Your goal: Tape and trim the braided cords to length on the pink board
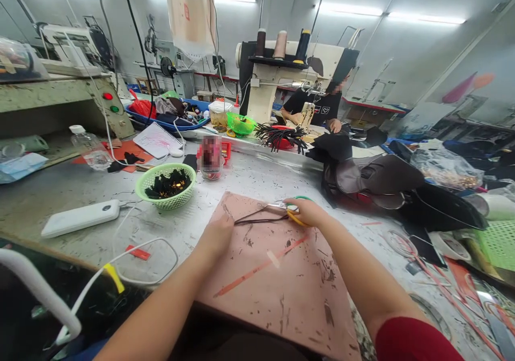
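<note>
My left hand (218, 235) is closed on one end of thin dark cords (257, 221), which stretch across a worn pinkish-brown board (257, 307). My right hand (308, 212) grips a pair of scissors (277, 206) with green and yellow handles. Their metal blades point left, lying over or beside the upper cord; I cannot tell which. The far end of the cords reaches my right fingers, where the contact is partly hidden. Below my hands, an orange ruler-like strip (257, 269) lies slantwise on the board.
To the left are a green basket (187, 193) of black pieces, a white power bank (80, 219) and its cable. Black and brown bag parts (374, 178) lie at right. Behind stands a sewing machine (261, 95) with thread spools; a person (325, 109) sits beyond it.
</note>
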`<state>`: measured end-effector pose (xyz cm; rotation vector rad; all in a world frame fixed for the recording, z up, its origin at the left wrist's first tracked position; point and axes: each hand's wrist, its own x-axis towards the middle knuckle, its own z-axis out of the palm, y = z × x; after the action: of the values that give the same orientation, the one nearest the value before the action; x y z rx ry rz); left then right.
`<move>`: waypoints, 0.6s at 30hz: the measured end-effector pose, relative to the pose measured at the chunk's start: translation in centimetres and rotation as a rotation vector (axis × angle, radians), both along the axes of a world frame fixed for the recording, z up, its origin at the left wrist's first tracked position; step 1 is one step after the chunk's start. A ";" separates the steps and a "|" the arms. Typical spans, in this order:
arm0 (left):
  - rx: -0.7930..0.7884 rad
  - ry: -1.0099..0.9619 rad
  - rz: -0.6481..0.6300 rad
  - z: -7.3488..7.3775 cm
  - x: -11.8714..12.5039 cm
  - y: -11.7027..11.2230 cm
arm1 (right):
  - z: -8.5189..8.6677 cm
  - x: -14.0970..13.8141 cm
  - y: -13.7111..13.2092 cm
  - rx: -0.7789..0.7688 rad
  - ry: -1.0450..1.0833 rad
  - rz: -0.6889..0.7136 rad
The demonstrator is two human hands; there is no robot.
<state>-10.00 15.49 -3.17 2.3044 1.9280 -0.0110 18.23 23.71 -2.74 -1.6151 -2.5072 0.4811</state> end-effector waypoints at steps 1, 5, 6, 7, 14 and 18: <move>0.002 -0.010 0.003 -0.1 0.2 0.3 | 0.1 0.5 0.6 0.019 -0.010 -0.052; 0.017 -0.065 0.035 -0.3 0.8 0.8 | 0.8 2.6 1.3 0.094 -0.029 -0.325; 0.025 -0.086 0.046 -0.3 0.8 0.9 | 1.0 3.1 0.9 0.110 -0.022 -0.393; 0.034 -0.111 0.056 -0.2 0.8 0.8 | 1.2 3.6 0.2 0.122 -0.009 -0.452; 0.083 -0.389 0.154 1.4 0.2 -1.5 | 0.6 4.0 -10.1 0.105 0.181 -0.584; -0.023 -0.617 0.109 2.0 1.0 -5.2 | -1.1 0.9 -15.9 -0.043 0.627 -0.464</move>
<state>-9.02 10.29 -1.20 1.8716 1.6970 0.6078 19.17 7.84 -3.80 -1.6543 -1.6277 0.8195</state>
